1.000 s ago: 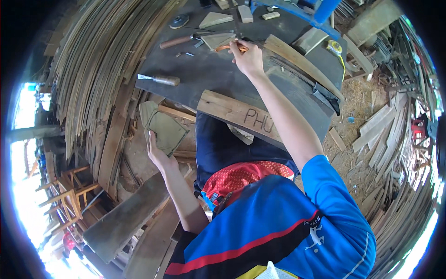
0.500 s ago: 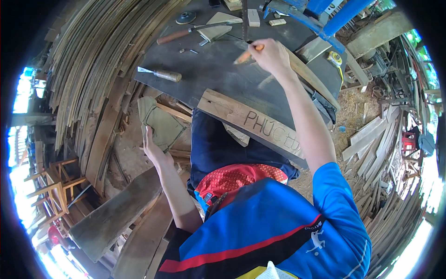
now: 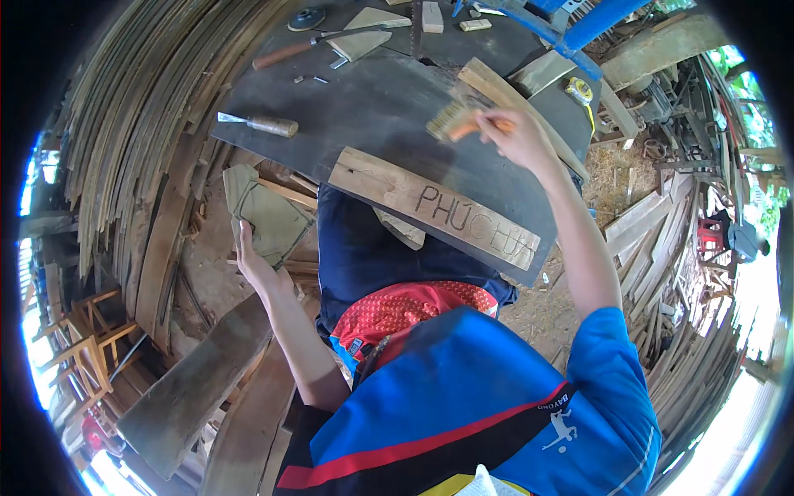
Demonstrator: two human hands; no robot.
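The right hand is clenched around the orange handle of a brush, its bristles touching the dark table near that table's right half. Just below the brush lies a carved wooden plank, running diagonally along the near edge of the table, its lower right end close to the corner. Between brush and plank there is a bare strip of tabletop.

Further left, a chisel lies alone near the left edge, with open surface around it. A hammer and small wood blocks crowd the far edge.

The left hand hangs off the table, its grip closed on the edge of a greenish board beside stacked planks.
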